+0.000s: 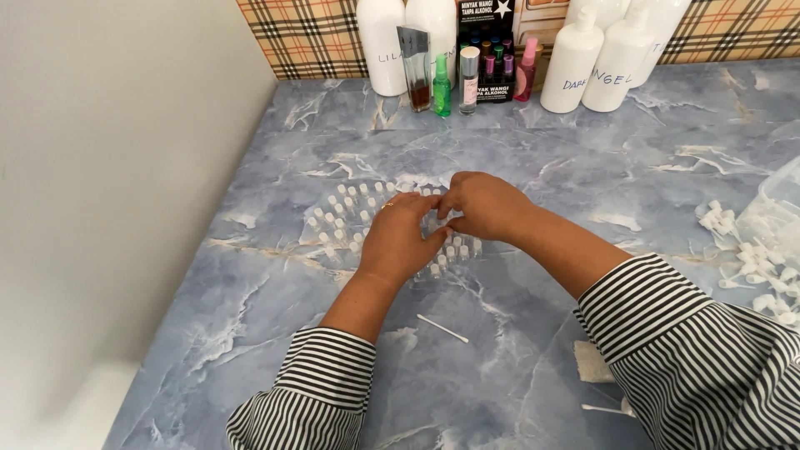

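A blue marbled table (583, 167) ran up to a checked wall, where white bottles (596, 62) and small perfume bottles (442, 83) stood. Both hands met over a cluster of tiny clear vials (350, 212) standing upright mid-table. The left hand (398, 242) curled with its fingers together on the vials; the right hand (483, 204) pinched something too small to make out. A stray sleeve (700, 350) or wrist could easily have toppled the closely packed vials. White caps (754, 267) lay heaped well apart, at the right.

A blue marbled counter (517, 167) is seen. Behind it, tan plaid backing (304, 33) is shown; on it, clear vials (350, 218), white bottles (572, 71). Black-and-white striped sleeves (700, 358) are worn.
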